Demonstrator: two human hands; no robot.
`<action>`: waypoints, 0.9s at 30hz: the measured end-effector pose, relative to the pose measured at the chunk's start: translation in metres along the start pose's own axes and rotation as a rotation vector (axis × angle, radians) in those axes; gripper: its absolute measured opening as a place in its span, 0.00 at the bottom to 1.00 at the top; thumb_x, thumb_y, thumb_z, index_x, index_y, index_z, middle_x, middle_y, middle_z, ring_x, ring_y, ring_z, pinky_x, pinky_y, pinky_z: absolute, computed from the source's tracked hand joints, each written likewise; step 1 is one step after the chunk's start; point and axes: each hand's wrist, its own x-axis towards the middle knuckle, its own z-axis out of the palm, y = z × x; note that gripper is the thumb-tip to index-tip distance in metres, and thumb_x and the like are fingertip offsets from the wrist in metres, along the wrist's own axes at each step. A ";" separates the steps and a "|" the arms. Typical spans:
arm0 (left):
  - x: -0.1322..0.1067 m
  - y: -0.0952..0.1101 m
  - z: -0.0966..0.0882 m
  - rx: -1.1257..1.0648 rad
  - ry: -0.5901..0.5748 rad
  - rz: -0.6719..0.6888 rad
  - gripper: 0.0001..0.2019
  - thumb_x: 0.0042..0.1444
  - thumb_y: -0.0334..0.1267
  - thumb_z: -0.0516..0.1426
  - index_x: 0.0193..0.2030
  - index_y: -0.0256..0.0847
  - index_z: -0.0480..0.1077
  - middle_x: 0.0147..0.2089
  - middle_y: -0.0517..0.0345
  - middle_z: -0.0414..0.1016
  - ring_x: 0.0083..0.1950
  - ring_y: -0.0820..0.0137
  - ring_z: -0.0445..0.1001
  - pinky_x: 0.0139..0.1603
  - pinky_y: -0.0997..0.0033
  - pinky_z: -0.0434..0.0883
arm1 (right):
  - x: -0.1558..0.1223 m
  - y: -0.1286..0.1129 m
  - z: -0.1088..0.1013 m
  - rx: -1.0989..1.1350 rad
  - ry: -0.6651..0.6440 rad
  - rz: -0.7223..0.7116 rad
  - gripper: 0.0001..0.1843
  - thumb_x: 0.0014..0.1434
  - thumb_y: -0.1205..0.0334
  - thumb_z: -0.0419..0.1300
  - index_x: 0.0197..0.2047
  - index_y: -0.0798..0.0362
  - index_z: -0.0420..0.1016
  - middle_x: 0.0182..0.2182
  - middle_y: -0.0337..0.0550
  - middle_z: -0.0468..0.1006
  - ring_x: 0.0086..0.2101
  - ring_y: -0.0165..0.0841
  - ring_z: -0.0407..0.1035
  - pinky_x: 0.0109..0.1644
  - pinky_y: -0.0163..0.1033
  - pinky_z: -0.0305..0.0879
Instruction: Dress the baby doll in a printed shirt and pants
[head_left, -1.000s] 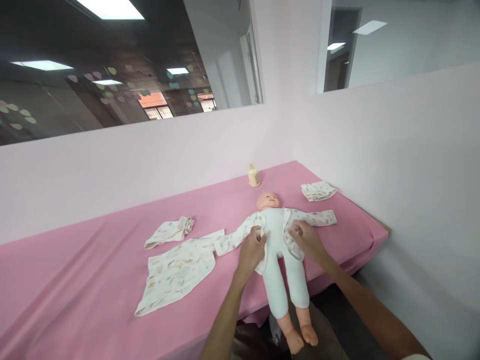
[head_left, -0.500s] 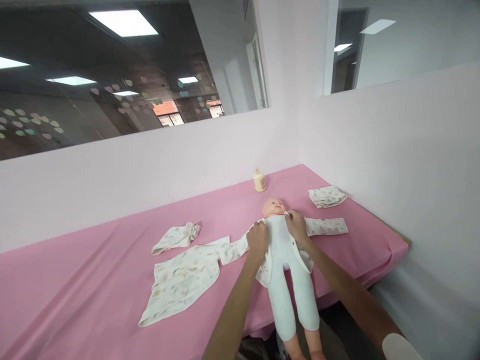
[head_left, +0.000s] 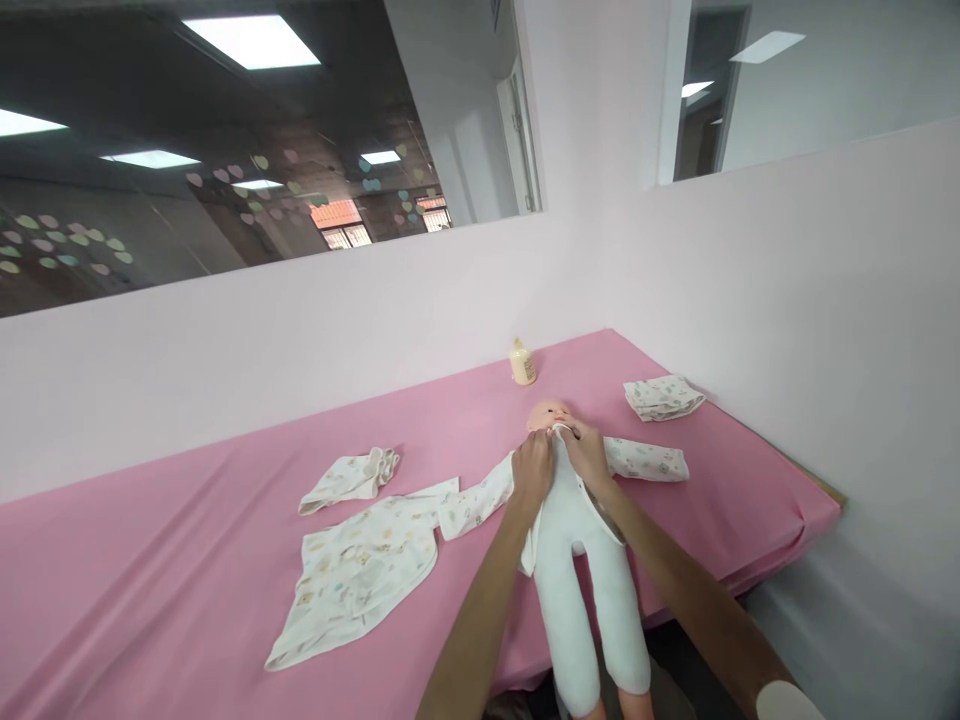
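Head view shows a baby doll (head_left: 574, 575) lying on its back on a table with a pink cover (head_left: 225, 560), near the right end, its lower legs reaching past the near edge. Over its plain white body sits an open printed baby jacket (head_left: 646, 460), both sleeves spread outward. The right hand (head_left: 589, 452) pinches the jacket's front edge, just below the doll's chin. The left hand (head_left: 532, 465) is closed at the opposite side of the neckline; how much cloth lies inside its fingers cannot be told. Together the hands hide the doll's neck and part of its upper chest, and the right forearm crosses in front of the jacket's lower side.

To the left, a printed white garment (head_left: 364, 580) lies spread flat, its corner meeting the jacket's left-hand cuff. Just beyond it rests a bunched printed cloth (head_left: 349, 480). A cream-coloured bottle (head_left: 523, 362) stands behind the doll's head, near the wall (head_left: 337, 335). Folded printed cloth (head_left: 664, 397) sits beyond the right-hand sleeve, apart from it. Heart-shaped stickers (head_left: 75, 240) dot the dark glass panel (head_left: 300, 100) above.
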 end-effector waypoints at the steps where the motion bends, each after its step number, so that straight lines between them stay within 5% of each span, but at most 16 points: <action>1: 0.000 0.000 0.002 -0.008 0.006 0.008 0.17 0.70 0.36 0.39 0.47 0.37 0.67 0.45 0.48 0.76 0.46 0.63 0.75 0.41 0.67 0.65 | -0.002 0.002 0.000 0.018 -0.007 0.000 0.14 0.56 0.59 0.53 0.33 0.51 0.80 0.32 0.41 0.82 0.34 0.37 0.73 0.39 0.38 0.66; 16: -0.003 -0.001 0.011 -0.088 0.002 0.068 0.12 0.62 0.29 0.47 0.47 0.35 0.68 0.44 0.45 0.76 0.44 0.59 0.75 0.42 0.64 0.67 | -0.019 0.008 -0.002 -0.019 -0.075 -0.124 0.13 0.59 0.59 0.53 0.36 0.50 0.79 0.37 0.43 0.82 0.39 0.38 0.74 0.47 0.41 0.67; 22: -0.002 -0.007 0.011 -0.331 0.021 0.086 0.11 0.62 0.32 0.47 0.42 0.38 0.70 0.44 0.49 0.78 0.43 0.63 0.74 0.41 0.68 0.65 | -0.027 0.003 -0.007 -0.144 -0.101 -0.211 0.18 0.64 0.58 0.49 0.28 0.52 0.75 0.28 0.43 0.79 0.31 0.35 0.70 0.39 0.38 0.63; 27: 0.005 -0.021 0.007 -0.652 -0.082 0.095 0.13 0.59 0.33 0.46 0.30 0.39 0.70 0.31 0.58 0.75 0.33 0.70 0.69 0.37 0.72 0.63 | -0.026 -0.001 -0.008 -0.163 -0.125 -0.269 0.15 0.62 0.62 0.49 0.31 0.52 0.76 0.34 0.45 0.81 0.36 0.36 0.72 0.46 0.39 0.64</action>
